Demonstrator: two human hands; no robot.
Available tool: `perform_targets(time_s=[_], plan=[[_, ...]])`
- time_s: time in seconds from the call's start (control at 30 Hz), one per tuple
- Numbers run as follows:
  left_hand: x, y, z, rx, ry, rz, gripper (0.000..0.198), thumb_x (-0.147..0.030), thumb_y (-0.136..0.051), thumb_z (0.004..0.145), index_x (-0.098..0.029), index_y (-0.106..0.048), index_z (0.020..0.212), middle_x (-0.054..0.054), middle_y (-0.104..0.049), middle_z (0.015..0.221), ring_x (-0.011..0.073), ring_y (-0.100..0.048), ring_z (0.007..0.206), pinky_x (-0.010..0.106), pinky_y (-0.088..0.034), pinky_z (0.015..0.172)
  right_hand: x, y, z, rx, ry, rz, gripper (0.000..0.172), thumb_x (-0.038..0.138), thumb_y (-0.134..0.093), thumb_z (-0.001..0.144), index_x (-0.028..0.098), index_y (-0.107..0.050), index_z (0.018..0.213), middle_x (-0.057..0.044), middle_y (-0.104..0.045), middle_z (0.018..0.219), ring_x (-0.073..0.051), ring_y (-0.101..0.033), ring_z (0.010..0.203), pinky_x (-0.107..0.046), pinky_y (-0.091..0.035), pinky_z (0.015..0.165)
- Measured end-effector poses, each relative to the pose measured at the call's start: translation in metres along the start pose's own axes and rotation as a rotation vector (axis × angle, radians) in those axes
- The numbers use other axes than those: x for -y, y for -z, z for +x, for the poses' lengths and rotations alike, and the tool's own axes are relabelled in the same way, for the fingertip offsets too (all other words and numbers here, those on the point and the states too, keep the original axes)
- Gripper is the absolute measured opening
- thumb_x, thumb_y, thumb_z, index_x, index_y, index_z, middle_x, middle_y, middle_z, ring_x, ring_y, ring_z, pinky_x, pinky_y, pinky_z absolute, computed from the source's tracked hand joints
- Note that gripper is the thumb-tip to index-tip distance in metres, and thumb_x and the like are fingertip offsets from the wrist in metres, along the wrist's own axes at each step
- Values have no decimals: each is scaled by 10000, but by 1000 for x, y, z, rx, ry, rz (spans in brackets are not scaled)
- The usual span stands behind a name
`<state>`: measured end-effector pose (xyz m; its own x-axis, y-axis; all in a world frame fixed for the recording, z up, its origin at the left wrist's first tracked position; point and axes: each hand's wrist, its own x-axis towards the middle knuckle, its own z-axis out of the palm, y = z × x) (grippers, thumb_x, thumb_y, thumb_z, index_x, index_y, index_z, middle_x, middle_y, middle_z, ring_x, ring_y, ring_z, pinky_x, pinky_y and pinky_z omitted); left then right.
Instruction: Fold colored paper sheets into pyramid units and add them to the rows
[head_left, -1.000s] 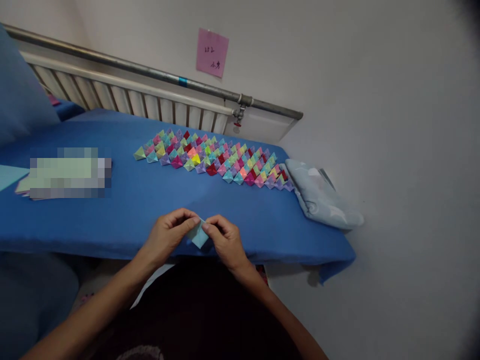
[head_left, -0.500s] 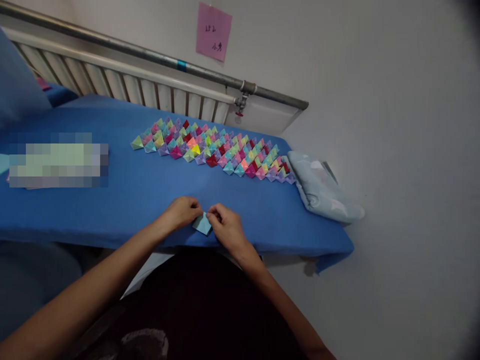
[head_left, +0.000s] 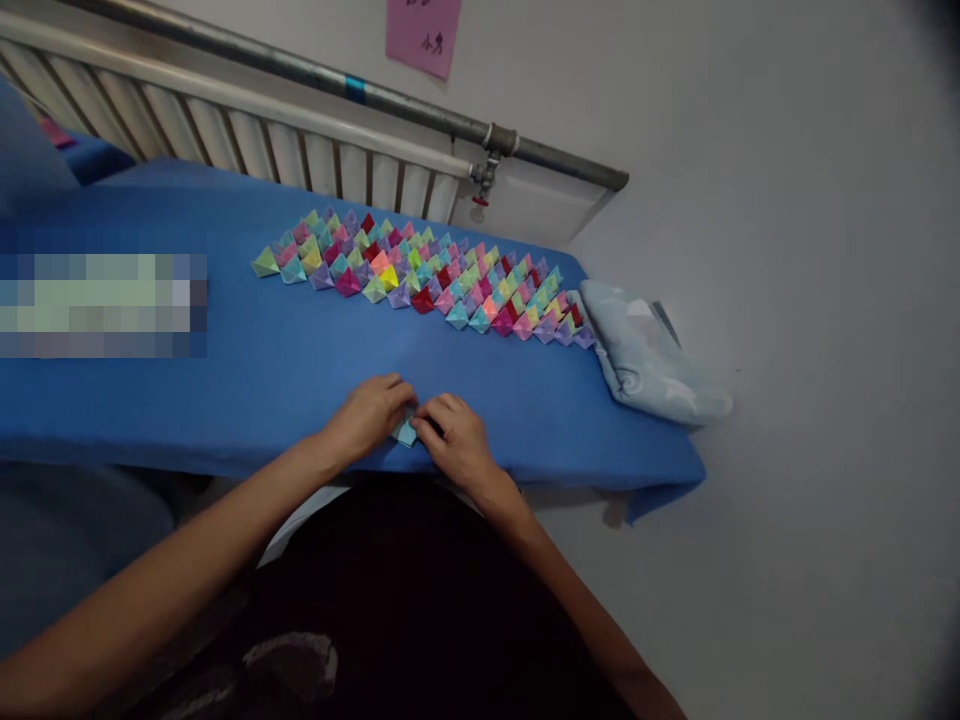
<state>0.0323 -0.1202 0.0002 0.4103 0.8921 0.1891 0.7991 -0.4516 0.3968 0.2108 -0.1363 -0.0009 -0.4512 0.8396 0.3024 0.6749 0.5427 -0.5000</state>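
A small light-blue folded paper point(head_left: 406, 433) lies on the blue cloth near the table's front edge. My left hand point(head_left: 373, 410) grips its left side, fingers bent over the top and covering part of it. From the right, my right hand point(head_left: 455, 436) pinches the paper's other side between thumb and fingers. Beyond both hands, many folded paper boats point(head_left: 422, 299) in pink, red, green, yellow, purple and blue stand in close slanting rows.
Blue cloth point(head_left: 300, 390) covers the long table. A folded pale-blue blanket point(head_left: 649, 360) lies at its right end by the wall. Behind runs a white radiator point(head_left: 285, 160) under a metal pipe point(head_left: 420, 115). A pixelated patch hides something at the left. A pink note point(head_left: 424, 40) hangs on the wall.
My left hand has shifted in over the paper, its fingers now covering more of the upper left part. My right hand keeps its pinch. The whole view has tilted slightly downward.
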Motion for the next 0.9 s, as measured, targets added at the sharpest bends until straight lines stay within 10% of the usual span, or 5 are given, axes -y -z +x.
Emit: perform_targets(time_s=[0.3, 0.9], plan=[[8, -4, -24, -123, -267, 161, 243, -263, -470, 965, -193, -684, 1058, 83, -701, 1065, 221, -618, 894, 373, -401, 791, -6, 1, -8, 19, 92, -6, 157, 261, -575, 954, 200, -716, 985, -60, -704, 1006, -172, -604, 946, -318, -448, 881], [4, 2, -35, -66, -166, 109, 357, -434, -533, 943, -228, -666, 1202, 93, -672, 1220, 267, -597, 1062, 450, -363, 943, 3, 12, -28, 72, 70, -193, 324, 415, -585, 953, 249, -664, 1220, -55, -682, 1227, -231, -549, 1039, -383, -375, 888]])
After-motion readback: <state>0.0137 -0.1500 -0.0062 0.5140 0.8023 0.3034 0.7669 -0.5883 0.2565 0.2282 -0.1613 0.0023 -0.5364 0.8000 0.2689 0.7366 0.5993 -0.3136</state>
